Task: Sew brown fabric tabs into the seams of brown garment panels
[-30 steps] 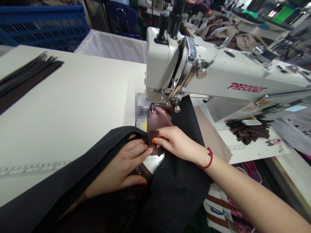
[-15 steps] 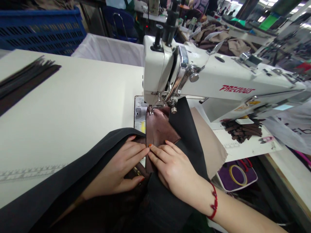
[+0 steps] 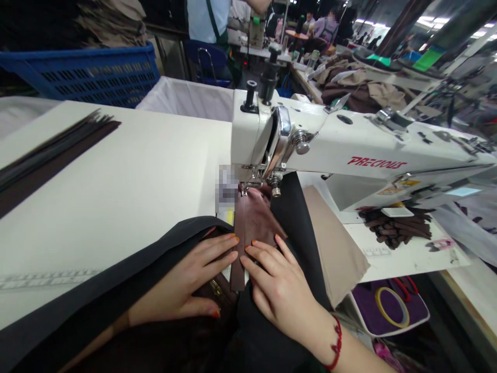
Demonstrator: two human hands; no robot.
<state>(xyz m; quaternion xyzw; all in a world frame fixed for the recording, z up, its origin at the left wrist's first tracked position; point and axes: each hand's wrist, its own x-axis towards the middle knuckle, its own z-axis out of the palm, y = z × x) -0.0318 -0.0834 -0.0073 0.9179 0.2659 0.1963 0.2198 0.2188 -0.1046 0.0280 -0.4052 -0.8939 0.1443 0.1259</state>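
Observation:
A white sewing machine [image 3: 349, 155] stands on the table, its presser foot [image 3: 245, 187] down over a brown fabric piece [image 3: 254, 217]. My left hand [image 3: 186, 282] lies flat, fingers stretched out, on the brown piece and black cloth [image 3: 116, 290] left of the seam line. My right hand [image 3: 277, 287] lies flat beside it, fingers spread on the brown piece and black fabric [image 3: 295, 223]. The fingertips of both hands nearly touch. A zipper pull [image 3: 216, 288] shows under my left hand.
A bundle of dark strips [image 3: 50, 155] lies at the table's far left. A blue crate [image 3: 85, 72] and a white-lined bin [image 3: 186, 96] stand behind. Brown small pieces [image 3: 396, 225] sit under the machine arm. Tan cloth [image 3: 334, 243] hangs right. A purple bag [image 3: 388, 305] lies below.
My right hand let go of the small brown piece it pinched and laid its fingers flat on the fabric. Both hands sit slightly nearer to me; the camera view rose.

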